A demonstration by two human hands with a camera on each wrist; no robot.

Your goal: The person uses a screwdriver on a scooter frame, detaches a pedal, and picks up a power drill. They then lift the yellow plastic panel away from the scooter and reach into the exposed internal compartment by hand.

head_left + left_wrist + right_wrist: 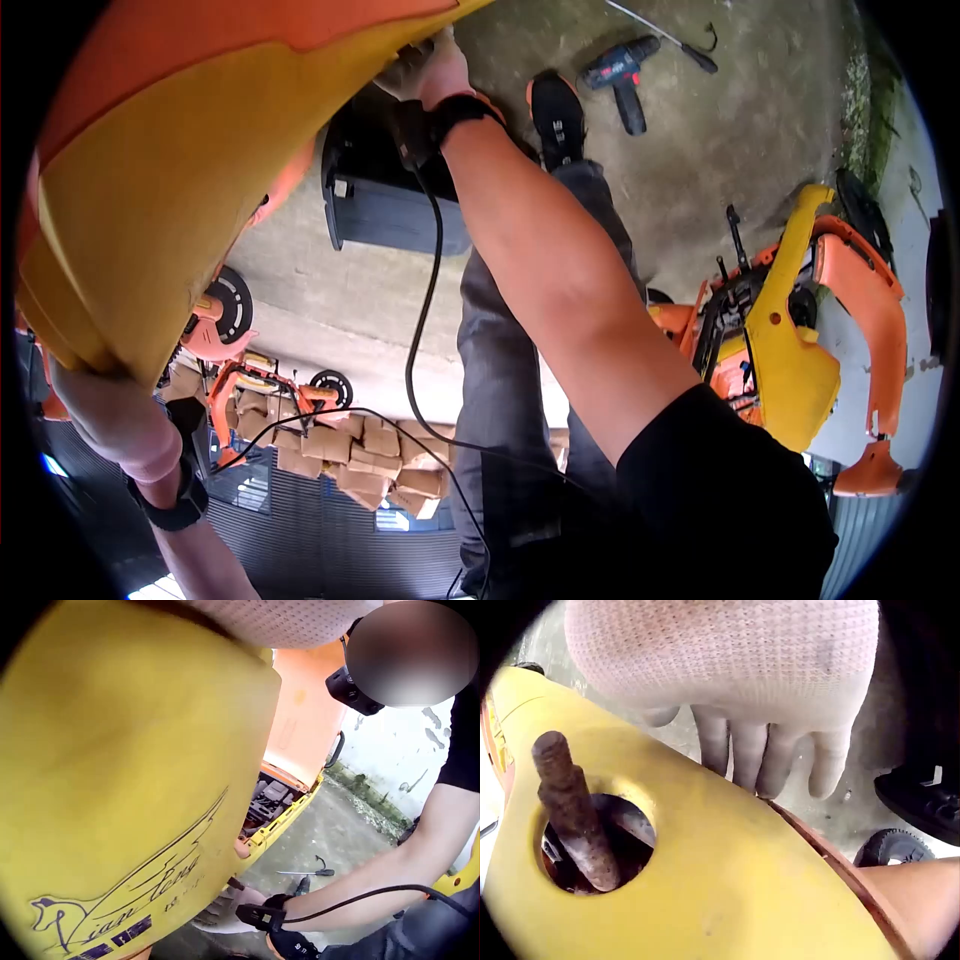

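Observation:
A large yellow scooter body panel (pixel 200 150) with an orange upper part fills the left of the head view. My gloved left hand (pixel 115 420) grips its lower end, with the fingers hidden behind the panel. At the other end, my gloved right hand (pixel 435 72) holds the edge. In the right wrist view, the fingers of this right hand (pixel 727 682) bend down over that edge. Close by, a rusty threaded shaft (pixel 574 814) pokes out through a round hole in the yellow panel (pixel 727 862). A winged horse drawing (pixel 112 907) and lettering mark the side in the left wrist view.
A cordless drill (pixel 620 78) and a thin hooked rod (pixel 665 35) lie on the concrete floor. Beside my shoe (pixel 557 115) sits a black bin-like part (pixel 390 205). Partly stripped scooters (pixel 790 330) stand around, with cardboard boxes (pixel 370 455) piled behind. Camera cables (pixel 425 300) cross my legs.

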